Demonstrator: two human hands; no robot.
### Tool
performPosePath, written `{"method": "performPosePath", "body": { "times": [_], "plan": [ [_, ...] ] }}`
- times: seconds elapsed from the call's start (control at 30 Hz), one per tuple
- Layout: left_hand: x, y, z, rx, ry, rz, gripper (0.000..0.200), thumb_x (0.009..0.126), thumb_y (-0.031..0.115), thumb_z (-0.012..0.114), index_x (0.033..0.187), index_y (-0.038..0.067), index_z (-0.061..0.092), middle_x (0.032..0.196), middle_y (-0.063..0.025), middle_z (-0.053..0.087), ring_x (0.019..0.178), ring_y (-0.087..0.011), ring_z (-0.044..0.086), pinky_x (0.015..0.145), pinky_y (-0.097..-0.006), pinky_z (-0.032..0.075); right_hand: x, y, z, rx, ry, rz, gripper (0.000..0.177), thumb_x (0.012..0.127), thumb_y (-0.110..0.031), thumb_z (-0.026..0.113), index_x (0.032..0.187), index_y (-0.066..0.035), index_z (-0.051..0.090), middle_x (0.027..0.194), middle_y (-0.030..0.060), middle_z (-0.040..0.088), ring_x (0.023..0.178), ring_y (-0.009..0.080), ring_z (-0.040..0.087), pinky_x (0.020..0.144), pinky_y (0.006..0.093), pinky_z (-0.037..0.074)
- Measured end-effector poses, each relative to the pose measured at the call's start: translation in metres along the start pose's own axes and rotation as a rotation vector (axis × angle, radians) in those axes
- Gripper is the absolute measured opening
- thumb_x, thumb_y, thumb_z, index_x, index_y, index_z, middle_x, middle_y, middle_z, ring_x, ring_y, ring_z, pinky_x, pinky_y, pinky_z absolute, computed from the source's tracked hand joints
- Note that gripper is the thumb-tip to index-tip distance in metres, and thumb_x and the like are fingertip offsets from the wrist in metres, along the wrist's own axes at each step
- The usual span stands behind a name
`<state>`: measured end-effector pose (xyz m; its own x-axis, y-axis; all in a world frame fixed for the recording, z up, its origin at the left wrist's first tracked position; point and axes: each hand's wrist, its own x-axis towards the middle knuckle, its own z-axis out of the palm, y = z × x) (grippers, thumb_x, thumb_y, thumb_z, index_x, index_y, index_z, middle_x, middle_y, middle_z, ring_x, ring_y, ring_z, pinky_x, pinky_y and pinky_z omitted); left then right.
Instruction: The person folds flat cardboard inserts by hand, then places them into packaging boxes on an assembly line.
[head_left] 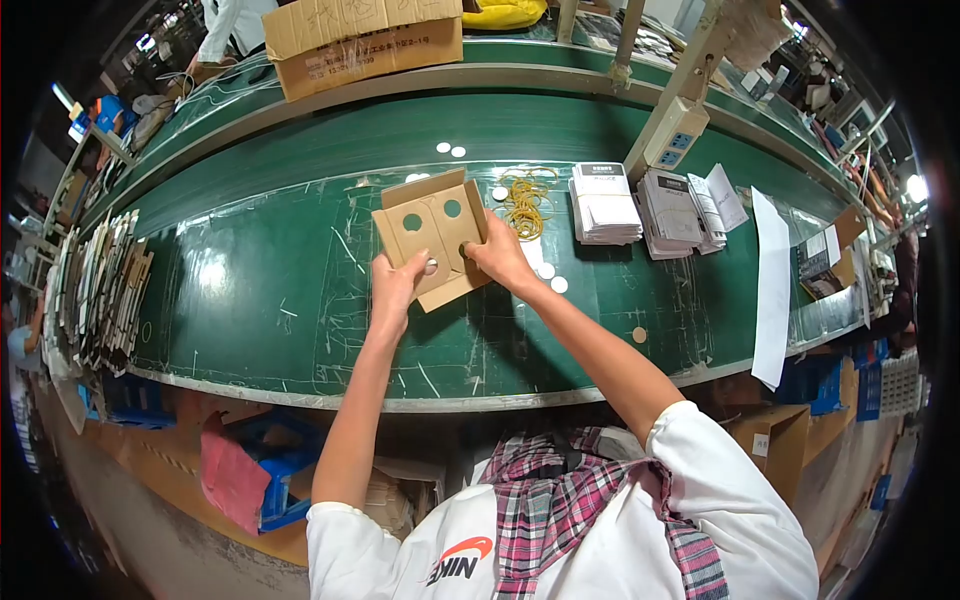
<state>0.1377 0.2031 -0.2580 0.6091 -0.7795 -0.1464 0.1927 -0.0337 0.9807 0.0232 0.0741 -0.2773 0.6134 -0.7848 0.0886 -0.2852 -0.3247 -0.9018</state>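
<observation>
Left hand [398, 283] and right hand [497, 252] are both gripping a boxy brown cardboard insert [428, 235] with round cutouts, over a glossy green bench [250, 330].

Two hands hold a cardboard tray [436, 222].

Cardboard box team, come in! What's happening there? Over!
Left hand and right hand holding cardboard box. Thumbs at its lower holes. Yellow bands lie beyond right hand, not blocking. Over.

The scarf [555, 495] is pink, black and white plaid.
</observation>
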Motion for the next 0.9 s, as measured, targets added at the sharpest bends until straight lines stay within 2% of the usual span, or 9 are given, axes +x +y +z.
{"method": "performPosePath", "body": {
  "times": [0.1, 0.2, 0.33, 0.37, 0.47, 0.6, 0.73, 0.87, 0.9],
  "plan": [
    [0.002, -0.005, -0.008, -0.159, 0.089, -0.007, 0.025, 0.08, 0.006, 0.059, 0.102, -0.004, 0.053, 0.093, -0.0122, 0.061, 0.077, -0.0194, 0.062, 0.07, -0.0313, 0.051, 0.0, -0.014, -0.009, -0.051, -0.069, -0.041, 0.052, 0.069, -0.023, 0.066, 0.11, 0.004, 0.047, 0.091, 0.0182, 0.059, 0.087, 0.0316, 0.058, 0.079, 0.0388, 0.045],
    [0.003, -0.011, -0.014, -0.268, 0.15, -0.045, 0.027, 0.08, 0.003, 0.056, 0.106, -0.004, 0.052, 0.096, -0.0119, 0.06, 0.083, -0.0199, 0.061, 0.074, -0.0325, 0.05, 0.002, -0.007, 0.0, -0.162, 0.115, -0.28, 0.057, 0.07, -0.029, 0.067, 0.112, 0.004, 0.046, 0.091, 0.0181, 0.058, 0.09, 0.0313, 0.057, 0.082, 0.0389, 0.044],
    [-0.006, -0.009, -0.014, -0.451, 0.047, -0.188, 0.035, 0.083, 0.012, 0.054, 0.114, -0.001, 0.048, 0.107, -0.0108, 0.056, 0.096, -0.0213, 0.057, 0.081, -0.0363, 0.047, 0.012, 0.0, 0.004, 0.17, -0.075, 0.04, 0.048, 0.072, -0.03, 0.067, 0.103, 0.003, 0.053, 0.083, 0.0136, 0.062, 0.075, 0.0236, 0.061, 0.069, 0.0341, 0.048],
    [-0.008, -0.006, -0.014, -0.529, 0.021, -0.234, 0.036, 0.083, 0.016, 0.053, 0.116, 0.0, 0.047, 0.11, -0.0103, 0.055, 0.099, -0.0218, 0.056, 0.083, -0.0376, 0.047, 0.015, 0.004, 0.002, 0.298, -0.205, 0.053, 0.037, 0.074, -0.026, 0.068, 0.094, 0.002, 0.057, 0.075, 0.0087, 0.063, 0.066, 0.0154, 0.06, 0.062, 0.0295, 0.048],
    [-0.016, 0.003, -0.015, -0.723, -0.031, -0.241, 0.041, 0.084, 0.025, 0.051, 0.119, 0.004, 0.046, 0.113, -0.0086, 0.054, 0.103, -0.0229, 0.053, 0.087, -0.04, 0.044, 0.016, 0.002, -0.004, 0.277, -0.314, 0.014, 0.028, 0.075, -0.021, 0.067, 0.09, 0.001, 0.058, 0.072, 0.0054, 0.062, 0.064, 0.0107, 0.058, 0.06, 0.0269, 0.048],
    [-0.02, 0.008, -0.023, -0.76, -0.015, -0.302, 0.047, 0.085, 0.033, 0.048, 0.122, 0.005, 0.042, 0.113, -0.0087, 0.054, 0.103, -0.024, 0.053, 0.089, -0.0394, 0.043, 0.016, -0.006, -0.017, 0.258, -0.542, 0.027, 0.027, 0.076, -0.021, 0.068, 0.089, 0.0, 0.057, 0.069, 0.0021, 0.058, 0.061, 0.0096, 0.056, 0.057, 0.0238, 0.047],
    [-0.026, 0.022, -0.05, -0.82, -0.319, -0.403, 0.054, 0.085, 0.039, 0.048, 0.124, 0.001, 0.041, 0.116, -0.0161, 0.052, 0.103, -0.0243, 0.054, 0.088, -0.0398, 0.045, 0.014, -0.019, -0.048, 0.1, -0.754, 0.062, 0.032, 0.076, -0.022, 0.069, 0.095, 0.0, 0.056, 0.07, 0.0023, 0.057, 0.06, 0.0087, 0.056, 0.055, 0.0229, 0.046],
    [-0.028, 0.016, -0.046, -0.286, -0.318, -0.397, 0.048, 0.085, 0.034, 0.055, 0.118, 0.0, 0.047, 0.111, -0.0146, 0.056, 0.099, -0.0202, 0.056, 0.083, -0.0358, 0.048, 0.004, -0.024, -0.05, 0.138, -0.841, 0.072, 0.038, 0.075, -0.027, 0.071, 0.099, -0.001, 0.056, 0.076, 0.003, 0.06, 0.068, 0.0111, 0.059, 0.061, 0.0247, 0.048],
    [-0.026, 0.014, -0.043, -0.292, -0.288, -0.423, 0.048, 0.082, 0.034, 0.059, 0.115, 0.0, 0.05, 0.107, -0.0117, 0.057, 0.095, -0.0173, 0.057, 0.08, -0.0357, 0.049, 0.002, -0.028, -0.048, -0.054, -0.751, -0.113, 0.038, 0.074, -0.026, 0.07, 0.098, 0.001, 0.056, 0.074, 0.0049, 0.06, 0.066, 0.0123, 0.058, 0.061, 0.0271, 0.048]
  ]
}}
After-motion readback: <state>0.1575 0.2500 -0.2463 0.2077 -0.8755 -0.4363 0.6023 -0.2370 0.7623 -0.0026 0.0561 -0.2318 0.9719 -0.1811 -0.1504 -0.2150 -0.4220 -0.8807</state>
